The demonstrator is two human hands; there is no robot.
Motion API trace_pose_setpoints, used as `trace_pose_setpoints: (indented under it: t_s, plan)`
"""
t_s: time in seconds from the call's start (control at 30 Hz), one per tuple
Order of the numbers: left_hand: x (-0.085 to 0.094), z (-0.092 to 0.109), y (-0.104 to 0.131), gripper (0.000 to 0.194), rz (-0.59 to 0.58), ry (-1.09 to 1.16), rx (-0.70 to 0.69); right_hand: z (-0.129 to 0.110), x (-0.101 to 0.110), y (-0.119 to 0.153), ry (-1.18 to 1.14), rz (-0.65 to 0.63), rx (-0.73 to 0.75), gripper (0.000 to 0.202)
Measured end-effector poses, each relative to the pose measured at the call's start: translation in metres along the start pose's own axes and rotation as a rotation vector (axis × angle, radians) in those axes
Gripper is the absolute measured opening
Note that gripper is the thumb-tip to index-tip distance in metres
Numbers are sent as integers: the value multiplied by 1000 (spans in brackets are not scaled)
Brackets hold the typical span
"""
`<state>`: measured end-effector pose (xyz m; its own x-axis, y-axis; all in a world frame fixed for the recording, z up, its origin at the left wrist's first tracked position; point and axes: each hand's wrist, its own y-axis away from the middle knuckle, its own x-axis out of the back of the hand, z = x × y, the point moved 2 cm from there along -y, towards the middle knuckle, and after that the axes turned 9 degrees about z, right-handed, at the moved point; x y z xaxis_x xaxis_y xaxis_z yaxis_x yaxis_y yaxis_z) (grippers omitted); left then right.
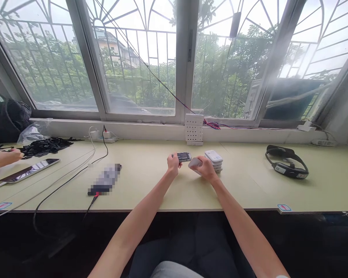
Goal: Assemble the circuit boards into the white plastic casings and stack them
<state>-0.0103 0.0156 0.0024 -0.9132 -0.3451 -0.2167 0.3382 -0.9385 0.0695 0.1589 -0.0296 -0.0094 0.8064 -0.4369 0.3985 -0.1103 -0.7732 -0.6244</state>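
My left hand (173, 163) is closed around a small flat device (184, 156) with a black battery showing in it; part of the number printed on the battery reads 3000. Just to its right, my right hand (206, 167) grips a pale grey, rounded cover (195, 164). The cover and the device are close together; whether they touch I cannot tell. Right behind my right hand is a stack of several white, flat, rounded cases (214, 156), partly hidden by the hand.
A white perforated block (194, 129) stands by the window sill. On the right lies a black headband device (287, 164). To the left are a blurred-out phone (106, 179) on a cable, a tablet (30, 170), black straps (48, 146) and another person's hand (10, 156).
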Motion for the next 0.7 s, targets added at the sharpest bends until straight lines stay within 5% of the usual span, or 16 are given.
trace_pose_setpoints:
  t_s: [0.37,0.7]
  plan:
    - [0,-5,-3,4,11,-79,27,-1,3,-2,17,75,17,24]
    - [-4,-5,7,6,-161,-171,-38,-4,7,1,87,201,42,42]
